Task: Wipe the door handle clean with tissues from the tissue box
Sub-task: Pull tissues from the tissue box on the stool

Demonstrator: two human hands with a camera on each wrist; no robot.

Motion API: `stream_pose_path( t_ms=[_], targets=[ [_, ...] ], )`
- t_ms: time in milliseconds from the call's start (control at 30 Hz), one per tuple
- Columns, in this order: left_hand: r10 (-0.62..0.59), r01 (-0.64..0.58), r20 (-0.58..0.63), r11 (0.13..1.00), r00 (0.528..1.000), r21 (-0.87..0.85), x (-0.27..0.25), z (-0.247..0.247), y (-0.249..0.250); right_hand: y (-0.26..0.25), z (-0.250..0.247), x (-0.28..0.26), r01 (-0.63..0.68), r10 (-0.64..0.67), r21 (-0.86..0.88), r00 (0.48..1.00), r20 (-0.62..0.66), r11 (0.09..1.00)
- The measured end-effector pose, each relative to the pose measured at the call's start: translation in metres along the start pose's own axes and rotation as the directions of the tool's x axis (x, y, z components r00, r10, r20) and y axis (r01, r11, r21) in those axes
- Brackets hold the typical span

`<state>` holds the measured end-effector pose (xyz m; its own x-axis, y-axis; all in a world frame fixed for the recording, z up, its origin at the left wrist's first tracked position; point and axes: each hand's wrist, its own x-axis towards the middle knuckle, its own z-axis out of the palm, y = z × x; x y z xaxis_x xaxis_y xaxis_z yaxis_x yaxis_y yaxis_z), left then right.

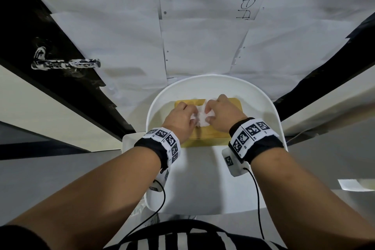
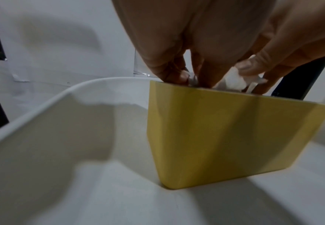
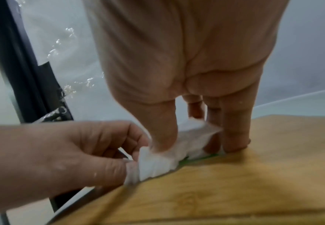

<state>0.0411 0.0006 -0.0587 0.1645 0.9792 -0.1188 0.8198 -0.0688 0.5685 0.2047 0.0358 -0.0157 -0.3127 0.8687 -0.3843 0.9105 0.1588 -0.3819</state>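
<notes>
A yellow tissue box with a wooden lid stands on a white chair seat. A white tissue sticks up from the lid's slot. My left hand pinches the tissue's left end between thumb and fingers. My right hand pinches its right part, fingertips down on the lid. The metal door handle, smeared with white residue, juts from the black door frame at the far left, well away from both hands.
The chair's curved white backrest rises just behind the box. White paper sheets cover the door behind it. Black frame bars run on both sides. Wrist cables hang over the seat front.
</notes>
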Motion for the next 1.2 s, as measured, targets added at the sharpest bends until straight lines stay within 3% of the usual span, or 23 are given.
stream_pose_path(
  t_ms=[100,233,367,467,633,800,933,1100,1200],
  targets=[
    [-0.01,0.01,0.031,1.0,0.999,-0.001,0.001,0.0,-0.001,-0.001,0.002,0.002,0.007,-0.008,-0.085,1.0,-0.015,0.996],
    [-0.05,0.05,0.05,0.999,0.998,-0.004,-0.002,-0.003,0.002,0.003,-0.012,0.004,-0.013,0.034,0.078,0.964,-0.264,0.997],
    [-0.063,0.069,0.09,0.996,0.994,-0.064,-0.004,-0.006,0.001,0.004,-0.021,0.004,-0.021,0.068,0.148,0.944,-0.322,0.989],
    [-0.086,0.089,0.029,0.99,0.996,-0.113,-0.002,-0.011,-0.001,-0.002,-0.021,0.003,0.039,0.033,0.18,0.924,-0.382,0.983],
    [-0.121,0.113,-0.038,0.979,0.992,-0.169,-0.002,-0.019,0.0,-0.005,-0.017,0.001,0.01,0.092,0.295,0.939,-0.331,0.955],
    [-0.04,0.035,-0.022,0.982,0.999,-0.183,0.0,-0.019,0.004,-0.012,-0.014,-0.003,0.091,-0.017,0.354,0.979,-0.205,0.931],
    [-0.082,0.061,-0.09,0.975,0.993,-0.214,0.0,-0.02,0.005,-0.006,-0.015,-0.002,0.025,0.085,0.443,0.97,-0.226,0.896],
    [-0.149,0.132,-0.096,0.978,0.984,-0.163,-0.002,-0.023,0.005,0.008,-0.005,-0.002,0.021,0.009,0.131,0.974,-0.225,0.991],
    [-0.159,0.139,-0.065,0.96,0.985,-0.244,-0.007,-0.023,0.007,0.01,0.008,-0.002,0.026,-0.002,0.12,0.982,-0.19,0.992]
  ],
)
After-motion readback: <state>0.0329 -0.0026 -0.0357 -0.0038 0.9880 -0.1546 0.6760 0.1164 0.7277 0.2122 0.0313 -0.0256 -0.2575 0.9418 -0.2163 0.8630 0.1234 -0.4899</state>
